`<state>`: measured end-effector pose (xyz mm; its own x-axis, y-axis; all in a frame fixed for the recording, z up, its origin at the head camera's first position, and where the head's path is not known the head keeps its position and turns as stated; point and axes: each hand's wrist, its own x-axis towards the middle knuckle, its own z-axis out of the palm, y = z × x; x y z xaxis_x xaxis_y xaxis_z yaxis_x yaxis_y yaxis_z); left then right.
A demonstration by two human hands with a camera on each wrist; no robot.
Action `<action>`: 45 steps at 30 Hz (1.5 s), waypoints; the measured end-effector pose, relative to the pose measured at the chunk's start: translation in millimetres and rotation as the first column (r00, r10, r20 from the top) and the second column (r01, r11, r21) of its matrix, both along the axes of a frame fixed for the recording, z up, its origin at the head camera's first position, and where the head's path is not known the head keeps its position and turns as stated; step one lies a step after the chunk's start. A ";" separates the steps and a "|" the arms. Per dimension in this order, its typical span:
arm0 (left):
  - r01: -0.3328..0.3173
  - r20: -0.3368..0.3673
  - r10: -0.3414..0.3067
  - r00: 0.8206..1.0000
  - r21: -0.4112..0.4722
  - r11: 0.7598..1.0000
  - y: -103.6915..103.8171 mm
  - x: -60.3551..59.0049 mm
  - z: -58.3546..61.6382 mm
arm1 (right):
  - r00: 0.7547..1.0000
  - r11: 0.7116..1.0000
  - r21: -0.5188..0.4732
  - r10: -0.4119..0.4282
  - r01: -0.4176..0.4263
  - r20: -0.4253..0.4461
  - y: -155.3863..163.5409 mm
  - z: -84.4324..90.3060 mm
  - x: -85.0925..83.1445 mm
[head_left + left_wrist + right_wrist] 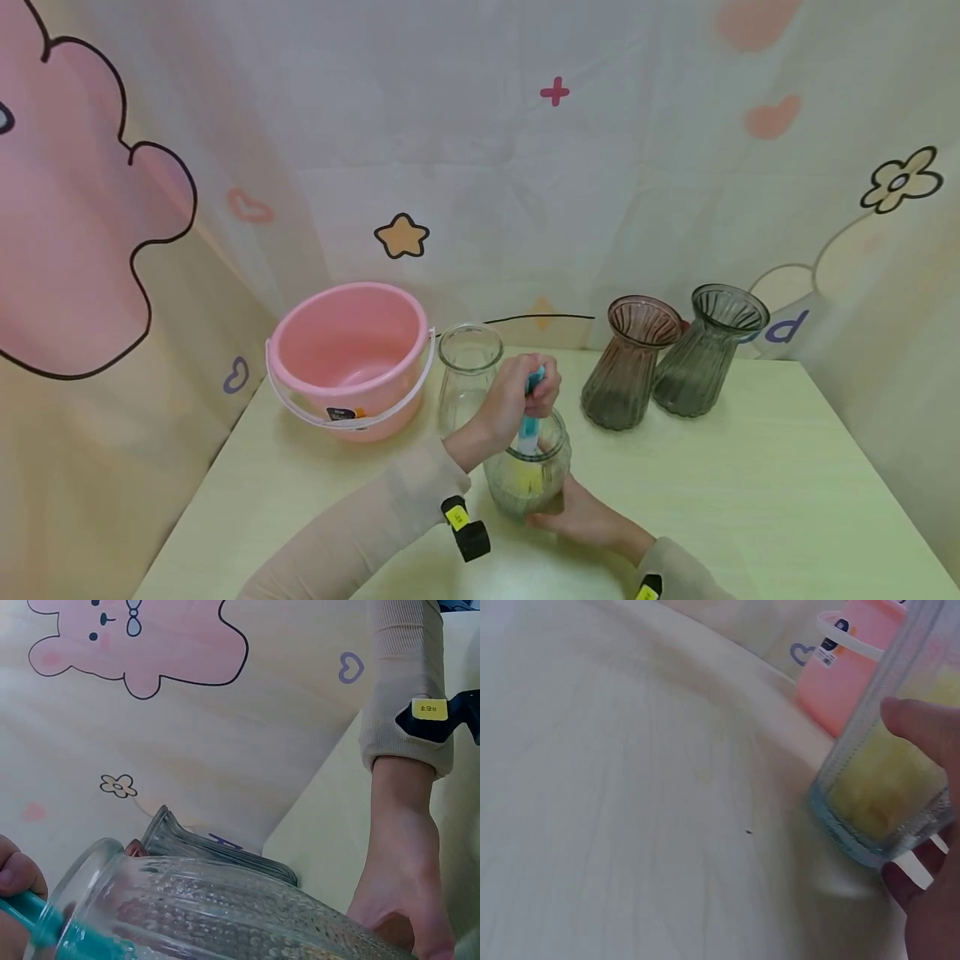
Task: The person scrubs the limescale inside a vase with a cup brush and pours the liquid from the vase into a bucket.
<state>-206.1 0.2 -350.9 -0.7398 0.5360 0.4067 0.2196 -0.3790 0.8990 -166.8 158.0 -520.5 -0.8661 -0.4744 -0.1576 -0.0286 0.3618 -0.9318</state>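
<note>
Left hand (525, 398) grips brush (529, 417) in vase (527, 479) (right hand (577, 515) steadies).

Little could be read: a purple letter "p" (785, 327) was printed on the backdrop sheet (675, 167) behind the dark green vase (705, 350). The pink bucket (352, 350) bore a small dark sticker (341, 413) whose print was too small to make out. The yellow tag (429, 709) on the black wrist strap (442, 716) carried tiny dark characters, too blurred to read with certainty.
</note>
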 end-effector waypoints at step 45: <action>0.046 0.070 -0.056 0.996 0.137 0.990 -5.0 -2.9 20.3 | 0.981 0.981 -0.083 -0.182 0.176 -0.063 -14.6 -5.2 -2.3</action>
